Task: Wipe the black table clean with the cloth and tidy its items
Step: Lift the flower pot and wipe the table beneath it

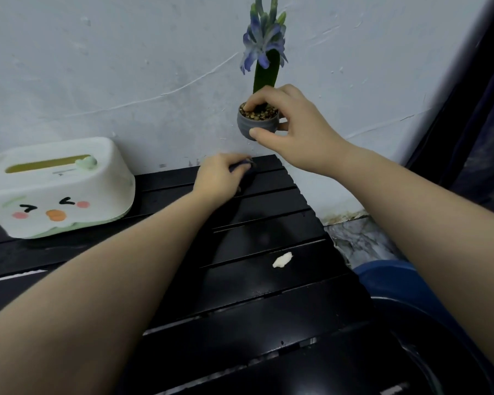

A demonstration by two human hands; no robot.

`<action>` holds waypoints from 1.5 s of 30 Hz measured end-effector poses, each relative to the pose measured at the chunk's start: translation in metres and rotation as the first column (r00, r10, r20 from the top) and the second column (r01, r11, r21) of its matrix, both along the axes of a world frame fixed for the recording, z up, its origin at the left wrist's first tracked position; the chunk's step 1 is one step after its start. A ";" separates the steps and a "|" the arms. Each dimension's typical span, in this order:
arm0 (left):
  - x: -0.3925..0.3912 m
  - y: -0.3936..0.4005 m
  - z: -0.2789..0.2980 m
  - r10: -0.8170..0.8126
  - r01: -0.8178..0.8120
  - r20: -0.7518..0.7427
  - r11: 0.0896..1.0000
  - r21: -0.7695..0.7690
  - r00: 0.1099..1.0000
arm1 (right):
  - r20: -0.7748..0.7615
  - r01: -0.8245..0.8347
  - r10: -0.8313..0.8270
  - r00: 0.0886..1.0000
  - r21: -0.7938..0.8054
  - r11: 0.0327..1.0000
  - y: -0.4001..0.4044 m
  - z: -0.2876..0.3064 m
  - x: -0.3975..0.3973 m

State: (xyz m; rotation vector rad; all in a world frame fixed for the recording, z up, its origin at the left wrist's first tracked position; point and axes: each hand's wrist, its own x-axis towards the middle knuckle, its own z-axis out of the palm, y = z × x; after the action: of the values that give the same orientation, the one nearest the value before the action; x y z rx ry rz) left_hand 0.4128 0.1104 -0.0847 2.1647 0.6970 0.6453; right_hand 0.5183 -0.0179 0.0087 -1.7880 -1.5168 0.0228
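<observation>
My right hand (292, 129) grips a small grey flower pot (253, 124) with a blue flower, holding it in the air above the far right corner of the black slatted table (268, 280). My left hand (217, 176) presses a dark cloth (244, 166) onto the table's back edge just below the pot; most of the cloth is hidden under my fingers. A small white scrap (282, 260) lies on a slat near the right edge.
A white and green tissue box (58, 189) with a cartoon face stands at the back left against the wall. Right of the table are a marble floor (359, 240), a blue bin (388, 276) and a dark curtain (485, 138).
</observation>
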 end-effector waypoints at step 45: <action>-0.105 0.040 -0.004 0.195 -0.101 -0.209 0.916 0.389 0.958 | -0.054 -0.059 0.048 0.997 -0.227 0.972 0.045 -0.066 -0.051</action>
State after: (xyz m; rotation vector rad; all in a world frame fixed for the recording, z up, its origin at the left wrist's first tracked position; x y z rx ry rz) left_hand 0.3074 0.1500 -0.0883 2.5954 0.9398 0.6370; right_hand 0.4669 0.0266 -0.0575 -1.9096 -1.5794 0.2751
